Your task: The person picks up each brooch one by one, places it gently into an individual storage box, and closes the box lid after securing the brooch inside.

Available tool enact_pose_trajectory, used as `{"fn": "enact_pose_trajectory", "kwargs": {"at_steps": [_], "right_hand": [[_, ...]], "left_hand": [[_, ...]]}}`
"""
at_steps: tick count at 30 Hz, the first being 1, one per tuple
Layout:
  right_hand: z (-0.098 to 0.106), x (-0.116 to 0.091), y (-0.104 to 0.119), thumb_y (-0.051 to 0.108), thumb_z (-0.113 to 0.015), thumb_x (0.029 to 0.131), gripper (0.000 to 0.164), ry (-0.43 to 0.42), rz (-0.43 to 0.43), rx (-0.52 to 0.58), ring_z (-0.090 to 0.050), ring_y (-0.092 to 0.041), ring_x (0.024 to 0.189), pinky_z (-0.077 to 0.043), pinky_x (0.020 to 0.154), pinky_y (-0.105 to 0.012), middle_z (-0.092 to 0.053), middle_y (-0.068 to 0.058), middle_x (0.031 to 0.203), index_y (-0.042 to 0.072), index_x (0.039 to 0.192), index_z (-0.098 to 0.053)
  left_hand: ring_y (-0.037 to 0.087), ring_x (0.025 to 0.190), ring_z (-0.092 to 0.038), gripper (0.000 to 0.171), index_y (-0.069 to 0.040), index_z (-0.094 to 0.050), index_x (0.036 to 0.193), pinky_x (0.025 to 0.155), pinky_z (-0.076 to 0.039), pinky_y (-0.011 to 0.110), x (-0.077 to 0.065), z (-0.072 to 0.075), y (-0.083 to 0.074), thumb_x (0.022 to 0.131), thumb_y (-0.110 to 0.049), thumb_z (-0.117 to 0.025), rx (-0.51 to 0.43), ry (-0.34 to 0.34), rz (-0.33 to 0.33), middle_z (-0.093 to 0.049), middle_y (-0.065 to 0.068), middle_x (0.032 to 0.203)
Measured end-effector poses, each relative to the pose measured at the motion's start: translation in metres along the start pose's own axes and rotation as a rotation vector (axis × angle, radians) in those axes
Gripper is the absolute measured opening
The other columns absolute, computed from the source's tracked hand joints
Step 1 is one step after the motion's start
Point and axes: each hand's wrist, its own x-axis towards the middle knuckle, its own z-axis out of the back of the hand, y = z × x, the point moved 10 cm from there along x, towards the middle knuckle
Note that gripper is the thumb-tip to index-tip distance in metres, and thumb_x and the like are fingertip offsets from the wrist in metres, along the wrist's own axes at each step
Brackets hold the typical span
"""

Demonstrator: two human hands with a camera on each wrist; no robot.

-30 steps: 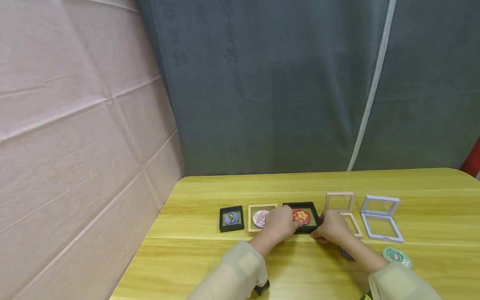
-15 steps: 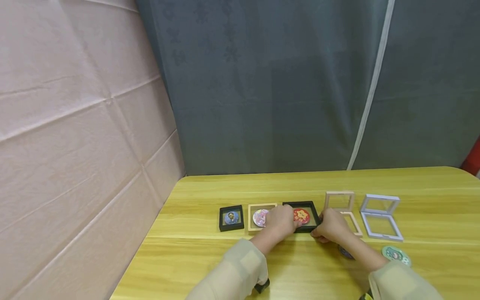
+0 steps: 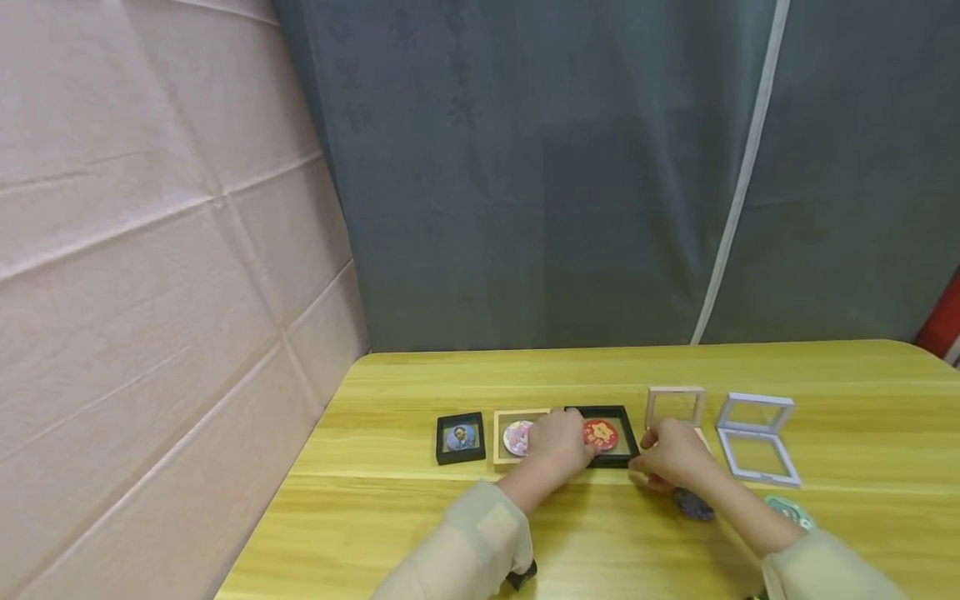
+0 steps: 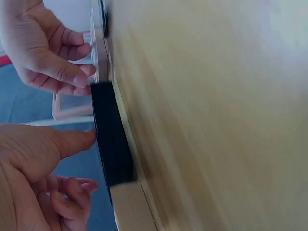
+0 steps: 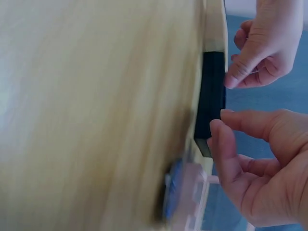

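Observation:
A black display frame [image 3: 618, 410] lies flat and closed on the table, a red badge with a yellow star [image 3: 602, 433] showing inside. My left hand [image 3: 557, 443] rests at its left side. In the left wrist view, the left thumb [image 4: 74, 142] lies straight against the frame's top face while the other fingers are loosely bent. At the front right corner is my right hand [image 3: 678, 457], thumb and forefinger slightly parted. From the right wrist, those fingertips are close to the black frame [image 5: 211, 91]; whether they touch it I cannot tell.
Left of it lie a beige frame [image 3: 501, 460] with a pink badge [image 3: 517, 438] and a small black frame [image 3: 441, 450] with a blue badge [image 3: 461, 437]. Rightward stand an open beige frame [image 3: 675, 390] and an open white frame [image 3: 763, 479]. Nearer are a dark badge [image 3: 693, 505] and a green badge [image 3: 789, 510].
My right hand has loosened at the frame's corner and shifted slightly right, uncovering more of the dark badge. My left hand stays on the black frame.

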Motion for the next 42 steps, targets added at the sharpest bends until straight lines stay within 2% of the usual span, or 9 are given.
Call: {"fn": "enact_pose_trajectory", "kwargs": {"at_steps": [3,6,10,15,19,27,33,42], "right_hand": [[0.008,-0.007,-0.001,0.001,-0.069,0.071,0.020,0.022,0.004,0.026,-0.055,-0.014,0.043,-0.048,0.043,-0.028,-0.056,-0.007,0.057,-0.008,0.082,-0.053],[0.017,-0.015,-0.002,-0.001,-0.066,0.073,0.016,0.043,0.017,0.027,-0.056,-0.015,0.046,-0.049,0.045,-0.030,-0.057,-0.009,0.060,-0.008,0.081,-0.054],[0.028,-0.024,-0.008,-0.002,-0.065,0.073,0.013,0.050,0.008,-0.010,-0.055,-0.015,0.049,-0.049,0.048,-0.030,-0.056,-0.009,0.063,-0.008,0.081,-0.056],[0.035,-0.032,-0.022,-0.004,-0.063,0.073,0.006,0.060,0.021,-0.016,-0.053,-0.015,0.051,-0.047,0.047,-0.027,-0.053,-0.006,0.060,-0.004,0.072,-0.058],[0.039,-0.035,-0.035,-0.005,-0.064,0.071,0.006,0.040,0.000,-0.026,-0.054,-0.015,0.051,-0.048,0.047,-0.027,-0.053,-0.005,0.058,-0.004,0.070,-0.059],[0.036,-0.038,-0.053,-0.005,-0.068,0.067,0.013,0.029,-0.064,-0.048,-0.055,-0.015,0.050,-0.049,0.048,-0.028,-0.054,-0.006,0.060,-0.003,0.071,-0.056],[0.030,-0.039,-0.060,-0.009,-0.067,0.064,0.016,0.019,-0.092,0.005,-0.056,-0.015,0.051,-0.050,0.049,-0.029,-0.052,-0.008,0.063,-0.003,0.069,-0.053],[0.029,-0.038,-0.064,-0.010,-0.068,0.065,0.016,0.015,-0.114,0.041,-0.057,-0.015,0.050,-0.051,0.049,-0.029,-0.053,-0.008,0.063,-0.005,0.070,-0.054]], "left_hand": [[0.015,0.064,-0.056,0.032,-0.014,-0.061,0.086,0.048,-0.042,0.029,-0.004,0.007,-0.013,0.072,-0.041,-0.070,0.031,-0.057,-0.039,-0.056,0.000,0.074],[0.011,0.059,-0.053,0.026,-0.016,-0.060,0.072,0.046,-0.041,0.027,-0.009,0.010,-0.029,0.074,-0.041,-0.069,0.005,-0.053,-0.075,-0.054,-0.003,0.069],[0.007,0.051,-0.046,0.039,-0.018,-0.048,0.050,0.040,-0.036,0.025,-0.015,0.006,-0.052,0.076,-0.041,-0.068,-0.065,0.029,-0.112,-0.049,-0.006,0.056],[0.007,0.044,-0.040,0.048,-0.016,-0.038,0.045,0.038,-0.032,0.024,-0.022,-0.007,-0.076,0.074,-0.040,-0.068,-0.116,0.123,-0.106,-0.039,-0.006,0.044],[0.007,0.043,-0.039,0.046,-0.017,-0.037,0.047,0.039,-0.032,0.024,-0.025,-0.019,-0.089,0.072,-0.039,-0.069,-0.128,0.175,-0.088,-0.040,-0.006,0.045],[0.009,0.049,-0.041,0.039,-0.017,-0.044,0.054,0.045,-0.033,0.024,-0.030,-0.035,-0.094,0.069,-0.042,-0.071,-0.165,0.201,-0.027,-0.047,-0.006,0.055],[0.009,0.050,-0.041,0.036,-0.016,-0.046,0.054,0.046,-0.032,0.023,-0.031,-0.038,-0.095,0.067,-0.036,-0.073,-0.227,0.200,-0.026,-0.046,-0.005,0.054],[0.010,0.049,-0.041,0.037,-0.016,-0.043,0.052,0.045,-0.033,0.025,-0.032,-0.041,-0.092,0.066,-0.031,-0.073,-0.238,0.214,0.012,-0.046,-0.005,0.052]]}}
